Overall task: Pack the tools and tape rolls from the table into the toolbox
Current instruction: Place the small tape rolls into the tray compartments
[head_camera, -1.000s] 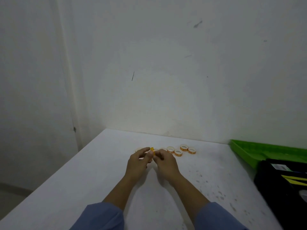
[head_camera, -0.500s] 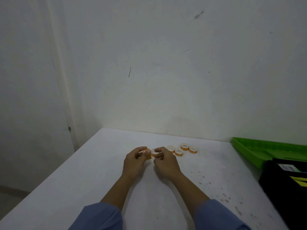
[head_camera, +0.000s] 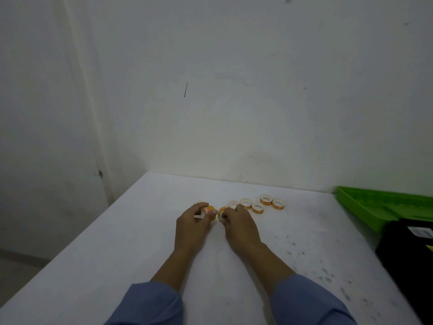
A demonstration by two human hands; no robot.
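Observation:
Several small orange-and-white tape rolls [head_camera: 257, 208] lie in a loose row near the back of the white table [head_camera: 131, 242]. My left hand [head_camera: 194, 222] grips one tape roll [head_camera: 209, 210] between curled fingers and thumb. My right hand [head_camera: 240, 225] pinches another tape roll [head_camera: 222, 212] just beside it, with more rolls right behind its fingers. The black toolbox [head_camera: 407, 252] stands open at the right edge, partly cut off by the frame.
A green tray [head_camera: 375, 207] sits at the back right, next to the toolbox. The white wall runs along the table's far edge. The table's left edge drops off to the floor. Dark specks mark the tabletop on the right.
My two hands have drawn slightly apart; each now holds its own roll low over the table, where earlier they met at one roll. The view has shifted a little.

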